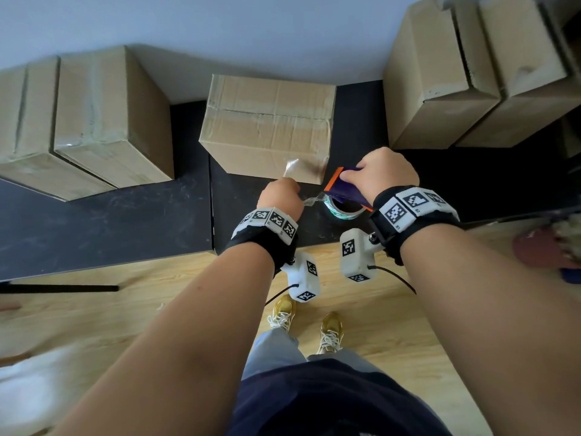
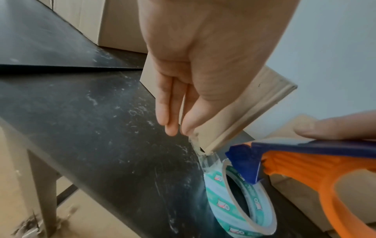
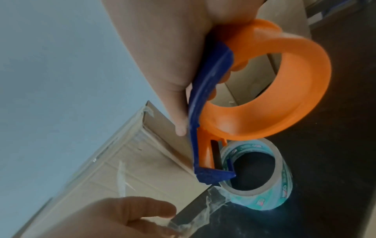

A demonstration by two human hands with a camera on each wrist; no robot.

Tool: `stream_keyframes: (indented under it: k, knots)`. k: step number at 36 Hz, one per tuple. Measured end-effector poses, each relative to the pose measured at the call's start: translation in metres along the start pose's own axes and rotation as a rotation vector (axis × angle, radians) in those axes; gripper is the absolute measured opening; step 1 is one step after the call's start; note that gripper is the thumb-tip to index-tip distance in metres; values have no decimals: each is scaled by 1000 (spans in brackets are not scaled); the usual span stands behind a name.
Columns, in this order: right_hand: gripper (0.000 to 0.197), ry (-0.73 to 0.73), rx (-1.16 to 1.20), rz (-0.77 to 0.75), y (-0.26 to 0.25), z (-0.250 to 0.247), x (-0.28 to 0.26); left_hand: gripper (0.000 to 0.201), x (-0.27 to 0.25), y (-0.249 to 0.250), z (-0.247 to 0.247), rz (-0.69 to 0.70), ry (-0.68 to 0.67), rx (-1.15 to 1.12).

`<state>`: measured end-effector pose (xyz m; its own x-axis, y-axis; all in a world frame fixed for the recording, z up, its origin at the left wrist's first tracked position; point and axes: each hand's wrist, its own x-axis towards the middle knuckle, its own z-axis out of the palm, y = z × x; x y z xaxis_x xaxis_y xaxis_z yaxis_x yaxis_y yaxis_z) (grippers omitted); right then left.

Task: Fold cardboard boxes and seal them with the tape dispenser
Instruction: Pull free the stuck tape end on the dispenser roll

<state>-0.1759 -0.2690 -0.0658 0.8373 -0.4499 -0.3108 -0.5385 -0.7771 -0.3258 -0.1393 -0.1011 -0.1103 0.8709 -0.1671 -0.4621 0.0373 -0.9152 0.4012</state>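
Observation:
A sealed cardboard box stands on the black table; clear tape runs along its top seam. A green-printed tape roll lies flat on the table by the box's near right corner, outside the dispenser. My right hand grips the orange and blue tape dispenser just above the roll; its orange ring is empty. My left hand pinches the crumpled loose strip of tape that stretches from the roll, near the box's lower corner.
Two taped boxes stand at the table's left, and a taller stack stands at the right against the wall. Behind the table's near edge lies wooden floor with my feet.

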Motion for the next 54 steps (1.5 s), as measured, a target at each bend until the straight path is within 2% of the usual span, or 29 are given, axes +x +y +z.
stream_keyframes:
  k: [4, 9, 11, 15, 21, 24, 28, 31, 37, 45, 48, 54]
  knots:
    - [41, -73, 73, 9, 8, 1, -5, 43, -4, 6, 0, 49, 30, 6]
    - [33, -94, 70, -14, 16, 6, -14, 43, -11, 15, 1, 114, 0, 100]
    - [32, -152, 58, -25, 17, 7, -17, 44, -13, 15, 4, 137, 2, 155]
    - [36, -233, 50, -101, 18, 11, -26, 51, -14, 12, 3, 171, 0, 266]
    - [41, -331, -48, -182, 9, 25, -35, 49, -10, 6, -3, 214, -7, 405]
    - [38, -256, -75, -169, 8, 31, -35, 45, -8, 6, -3, 222, -11, 466]
    - [24, -143, -78, -131, 8, 31, -34, 32, -8, 9, 0, 238, 30, 557]
    - [25, -104, -90, -99, 9, 31, -32, 25, -6, 14, 4, 243, 63, 587]
    - [38, -123, -160, -44, 14, 35, -30, 24, 0, 17, 9, 265, 88, 585]
    - [36, -59, -44, -81, 6, 37, -30, 24, 12, 8, 3, 369, 109, 663]
    - [34, -22, -87, -84, 0, 38, -27, 24, 18, 7, 0, 391, 133, 675]
    - [29, -39, -175, -106, -15, 39, -16, 20, 22, 7, -1, 420, 111, 676]
